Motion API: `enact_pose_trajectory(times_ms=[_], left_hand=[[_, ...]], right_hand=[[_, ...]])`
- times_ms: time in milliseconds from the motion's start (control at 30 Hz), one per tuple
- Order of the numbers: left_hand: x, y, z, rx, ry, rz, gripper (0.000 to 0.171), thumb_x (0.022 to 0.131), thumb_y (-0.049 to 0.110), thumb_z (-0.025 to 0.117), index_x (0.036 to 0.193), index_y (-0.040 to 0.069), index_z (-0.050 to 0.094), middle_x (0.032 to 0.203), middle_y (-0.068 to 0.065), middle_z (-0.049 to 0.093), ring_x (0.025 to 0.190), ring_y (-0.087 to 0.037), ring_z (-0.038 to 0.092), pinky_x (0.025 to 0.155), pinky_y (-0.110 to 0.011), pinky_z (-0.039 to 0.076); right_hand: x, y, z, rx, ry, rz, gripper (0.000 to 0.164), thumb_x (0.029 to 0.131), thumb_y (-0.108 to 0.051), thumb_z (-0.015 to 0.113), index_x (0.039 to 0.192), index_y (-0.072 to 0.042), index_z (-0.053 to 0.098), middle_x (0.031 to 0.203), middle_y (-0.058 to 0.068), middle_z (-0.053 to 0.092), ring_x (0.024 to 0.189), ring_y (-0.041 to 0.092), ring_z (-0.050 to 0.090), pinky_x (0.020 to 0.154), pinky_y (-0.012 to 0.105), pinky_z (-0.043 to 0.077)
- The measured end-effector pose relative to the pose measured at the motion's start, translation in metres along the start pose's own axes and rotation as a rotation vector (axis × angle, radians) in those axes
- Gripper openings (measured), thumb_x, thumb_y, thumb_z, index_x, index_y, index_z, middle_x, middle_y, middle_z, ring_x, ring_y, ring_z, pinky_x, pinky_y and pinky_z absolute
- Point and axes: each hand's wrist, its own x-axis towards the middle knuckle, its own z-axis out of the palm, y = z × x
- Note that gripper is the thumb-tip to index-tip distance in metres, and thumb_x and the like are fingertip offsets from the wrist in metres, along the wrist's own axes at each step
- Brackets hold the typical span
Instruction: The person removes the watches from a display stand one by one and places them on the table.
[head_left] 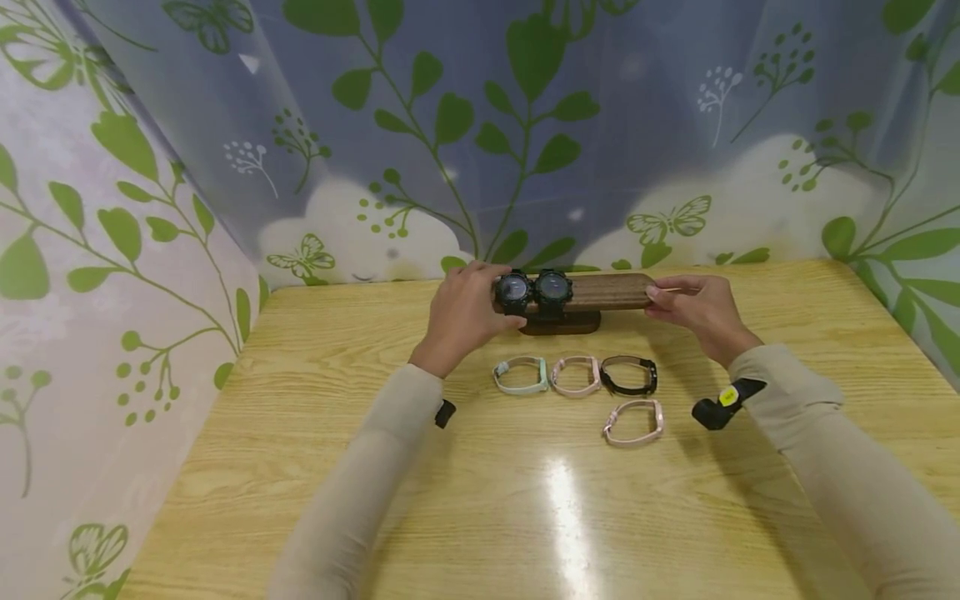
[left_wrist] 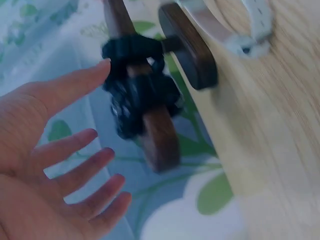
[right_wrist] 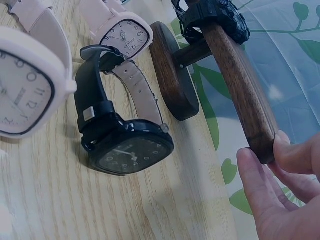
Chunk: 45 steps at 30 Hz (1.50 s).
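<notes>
A dark wooden watch stand [head_left: 611, 292] stands at the back of the table, its bar raised over an oval base [head_left: 562, 323]. Two black watches, a left one [head_left: 513, 288] and a right one [head_left: 553, 286], are strapped side by side near the bar's left end. My left hand [head_left: 463, 312] is at that end, thumb tip right at a black watch strap and the other fingers spread apart in the left wrist view. With thumb and fingers, my right hand [head_left: 699, 312] pinches the bar's right end [right_wrist: 260, 145].
In front of the stand lie a mint watch [head_left: 521, 377], a pink watch [head_left: 576, 377] and a black watch [head_left: 630, 377] in a row. Another pink watch [head_left: 634, 423] lies nearer. A leaf-patterned curtain [head_left: 480, 150] hangs behind the wooden table [head_left: 337, 400].
</notes>
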Motion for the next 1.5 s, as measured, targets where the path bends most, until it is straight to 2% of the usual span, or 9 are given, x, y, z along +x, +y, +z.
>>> enact_pose_trajectory(times_ms=[33,167,267,400,600,733,967,1233,1500], left_hand=[[0.002,-0.004,0.001,-0.010,-0.008,-0.004,0.080,0.075,0.044,0.091,0.143,0.015,0.060,0.141,-0.010,0.058,0.127,-0.036,0.053,0.102,-0.049,0.051],[0.011,-0.021,0.006,-0.122,-0.039,0.008,0.086,0.073,0.039,0.093,0.145,0.009,0.056,0.137,-0.013,0.060,0.113,-0.033,0.059,0.101,-0.047,0.051],[0.017,-0.030,0.012,-0.240,-0.073,0.019,0.091,0.073,0.036,0.094,0.147,0.007,0.052,0.142,-0.014,0.057,0.117,-0.031,0.059,0.105,-0.045,0.049],[0.022,-0.038,0.019,-0.382,-0.131,0.007,0.095,0.072,0.034,0.095,0.151,0.009,0.048,0.154,-0.010,0.046,0.141,-0.031,0.042,0.117,-0.047,0.039],[0.028,-0.044,0.029,-0.511,-0.169,-0.009,0.094,0.072,0.027,0.095,0.152,0.015,0.047,0.152,-0.009,0.047,0.132,-0.028,0.050,0.113,-0.046,0.044],[0.031,-0.046,0.034,-0.544,-0.168,-0.004,0.091,0.072,0.021,0.095,0.151,0.013,0.049,0.149,-0.010,0.050,0.133,-0.027,0.050,0.113,-0.045,0.045],[0.033,-0.047,0.037,-0.549,-0.145,-0.016,0.082,0.073,0.018,0.094,0.146,0.015,0.056,0.137,-0.009,0.059,0.121,-0.023,0.058,0.109,-0.042,0.048],[0.030,-0.054,0.032,-0.529,-0.129,-0.007,0.082,0.072,0.015,0.095,0.144,0.010,0.057,0.135,-0.013,0.059,0.119,-0.027,0.058,0.109,-0.042,0.047],[0.025,-0.065,0.027,-0.531,-0.125,-0.018,0.080,0.074,0.017,0.094,0.144,0.011,0.057,0.137,-0.012,0.059,0.123,-0.033,0.058,0.105,-0.047,0.050]], right_hand=[[0.000,0.000,0.000,0.003,0.000,0.000,0.050,0.099,-0.010,0.067,0.137,0.015,0.047,0.101,-0.002,0.065,0.085,0.010,0.073,0.089,0.027,0.060],[0.000,0.000,-0.001,0.007,-0.002,0.000,0.049,0.099,-0.009,0.067,0.137,0.016,0.047,0.101,-0.002,0.065,0.085,0.010,0.073,0.090,0.028,0.060],[0.000,0.000,-0.001,0.000,-0.002,0.003,0.050,0.099,-0.010,0.066,0.137,0.016,0.047,0.101,-0.002,0.065,0.086,0.010,0.073,0.093,0.031,0.058],[0.000,0.000,-0.001,0.000,-0.004,0.005,0.051,0.099,-0.010,0.067,0.138,0.016,0.047,0.103,-0.002,0.065,0.087,0.011,0.073,0.093,0.031,0.058],[0.000,0.000,0.000,0.026,-0.004,0.002,0.051,0.099,-0.009,0.067,0.138,0.016,0.046,0.101,-0.002,0.066,0.086,0.011,0.073,0.091,0.030,0.059],[0.000,0.000,0.000,0.018,-0.001,0.005,0.050,0.099,-0.010,0.067,0.137,0.015,0.047,0.101,-0.001,0.066,0.087,0.012,0.073,0.094,0.033,0.058],[-0.001,0.000,0.000,0.013,0.000,0.000,0.051,0.099,-0.011,0.067,0.137,0.015,0.047,0.101,-0.001,0.066,0.086,0.011,0.074,0.094,0.033,0.058],[0.000,0.001,0.000,0.029,0.002,-0.005,0.049,0.099,-0.009,0.067,0.136,0.016,0.047,0.101,-0.001,0.066,0.086,0.012,0.074,0.094,0.033,0.058],[0.000,0.001,-0.001,0.038,-0.004,-0.008,0.050,0.098,-0.009,0.068,0.136,0.016,0.047,0.103,0.001,0.064,0.087,0.013,0.074,0.091,0.030,0.059]])
